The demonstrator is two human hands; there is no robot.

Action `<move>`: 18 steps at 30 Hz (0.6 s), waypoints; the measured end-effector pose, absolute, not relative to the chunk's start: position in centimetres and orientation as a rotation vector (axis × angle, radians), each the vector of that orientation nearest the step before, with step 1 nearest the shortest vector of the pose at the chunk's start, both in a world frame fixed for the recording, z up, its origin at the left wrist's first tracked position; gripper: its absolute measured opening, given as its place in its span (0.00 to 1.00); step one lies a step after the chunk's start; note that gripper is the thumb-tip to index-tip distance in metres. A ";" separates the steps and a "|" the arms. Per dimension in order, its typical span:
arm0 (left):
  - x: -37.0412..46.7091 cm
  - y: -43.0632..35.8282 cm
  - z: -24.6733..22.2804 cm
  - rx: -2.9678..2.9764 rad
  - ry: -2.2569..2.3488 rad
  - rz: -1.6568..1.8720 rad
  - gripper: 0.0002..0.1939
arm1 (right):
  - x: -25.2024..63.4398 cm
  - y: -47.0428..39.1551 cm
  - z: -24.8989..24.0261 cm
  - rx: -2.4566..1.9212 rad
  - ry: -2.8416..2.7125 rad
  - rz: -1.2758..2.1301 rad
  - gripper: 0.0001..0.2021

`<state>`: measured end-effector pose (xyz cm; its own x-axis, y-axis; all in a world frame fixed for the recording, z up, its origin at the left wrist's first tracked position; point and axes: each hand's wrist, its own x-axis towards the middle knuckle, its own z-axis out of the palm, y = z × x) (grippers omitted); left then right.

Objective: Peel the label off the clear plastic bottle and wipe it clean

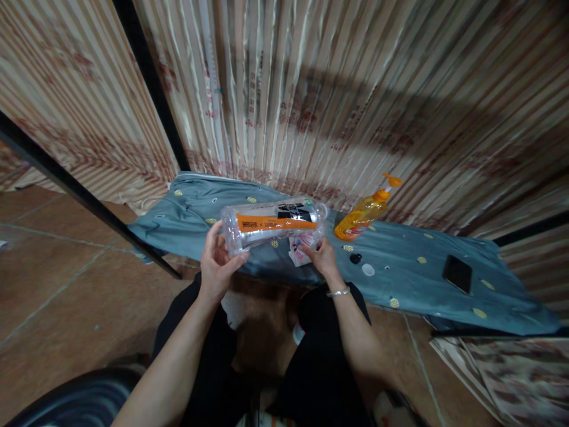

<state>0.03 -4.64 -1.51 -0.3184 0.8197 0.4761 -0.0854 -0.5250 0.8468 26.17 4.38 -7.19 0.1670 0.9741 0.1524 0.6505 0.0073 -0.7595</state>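
Observation:
A large clear plastic bottle [275,224] with an orange label lies tilted sideways above the cloth, its base to the left and its neck to the right. My left hand [217,261] is closed around the base end, thumb along the lower side. Just below the neck end, my right hand [323,256] has its thumb and fingers closed on a white-and-pink packet [299,248], soft and crumpled-looking. Whether those fingers also touch the bottle I cannot tell. A small black cap [355,258] and a white round disc [368,270] lie right of my right hand.
An orange pump bottle [362,216] stands behind the cap. A black phone [457,273] lies farther right on the blue-grey cloth [418,290] covering the narrow table. Dark metal posts [151,77] rise at the left, and a striped curtain [284,89] hangs behind. A black round stool [75,397] is at lower left.

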 end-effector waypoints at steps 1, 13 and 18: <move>0.0 -4.6 -1.5 1.297 0.981 1.898 0.39 | 26.2 4.4 -7.2 -1.721 -1.559 0.560 0.27; 0.4 -4.6 -1.3 1.228 0.965 1.941 0.39 | 26.0 4.3 -7.1 -1.668 -1.548 0.630 0.26; 0.3 -4.6 -1.5 1.196 0.974 1.924 0.39 | 26.0 4.4 -7.1 -1.653 -1.575 0.604 0.26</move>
<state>0.33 -4.60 -1.46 -0.3612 0.8289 0.4271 -0.1469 -0.5029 0.8518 26.04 4.36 -7.12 0.1271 0.9785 0.1624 0.6186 0.0498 -0.7841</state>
